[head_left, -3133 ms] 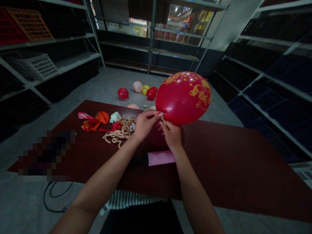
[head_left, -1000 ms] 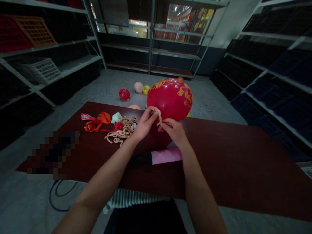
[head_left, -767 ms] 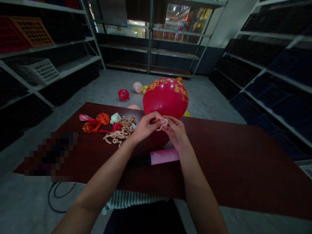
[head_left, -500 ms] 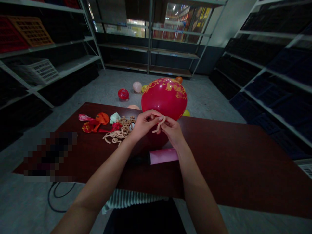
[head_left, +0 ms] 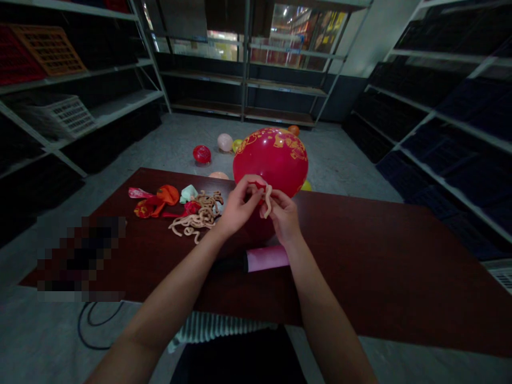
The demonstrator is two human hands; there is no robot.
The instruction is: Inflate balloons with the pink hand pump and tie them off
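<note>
A large inflated red balloon (head_left: 270,159) with yellow printed figures stands just beyond my hands, its neck toward me. My left hand (head_left: 241,207) is closed, thumb and fingers pinching the red neck of the balloon. My right hand (head_left: 285,216) is closed on a short beige cord (head_left: 268,202), which hangs in a slight curve by the balloon's neck. Whether the cord passes around the neck is hidden by my fingers. Below my hands a pink cylinder with a black end, seemingly a balloon pump (head_left: 267,258), lies on the dark wooden table (head_left: 360,256).
Left on the table are a pile of beige cords (head_left: 203,213) and several limp balloons (head_left: 167,195). A pixelated patch covers the table's left end. Inflated balloons, one red (head_left: 202,154), lie on the floor beyond. Shelves with crates (head_left: 72,114) line the sides.
The cord has swung from slanting left to hanging nearly upright between my hands. My left fingers have lifted slightly, showing the red neck. The balloon has hardly moved.
</note>
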